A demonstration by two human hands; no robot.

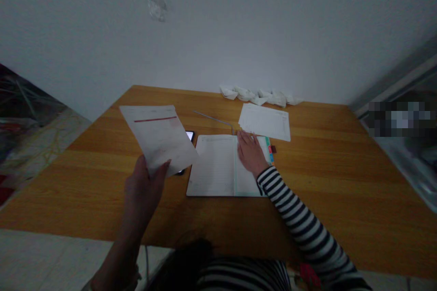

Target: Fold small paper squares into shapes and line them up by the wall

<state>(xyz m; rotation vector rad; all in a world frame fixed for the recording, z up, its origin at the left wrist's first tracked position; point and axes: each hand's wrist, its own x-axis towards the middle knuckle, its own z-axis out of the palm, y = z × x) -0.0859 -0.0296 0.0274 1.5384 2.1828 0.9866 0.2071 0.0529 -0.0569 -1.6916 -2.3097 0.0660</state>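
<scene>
My left hand (145,186) pinches the lower edge of a white paper sheet (162,138) and holds it above the table's left part. A dark red line runs across the sheet near its top. Flat on the right page of an open notebook (215,168) lies my right hand (251,151), fingers stretched out toward the page's top. Lined pages show, with coloured index tabs (271,153) along the right edge. Partly hidden behind the raised sheet is a phone (190,135). Beyond the notebook rests a stack of loose printed sheets (264,120).
The wooden table (327,168) stands against a pale wall. A thin bent metal rod (212,118) lies behind the notebook. Crumpled white paper strips (257,96) run along the back edge. A small brown piece (273,149) sticks out at the notebook's right side.
</scene>
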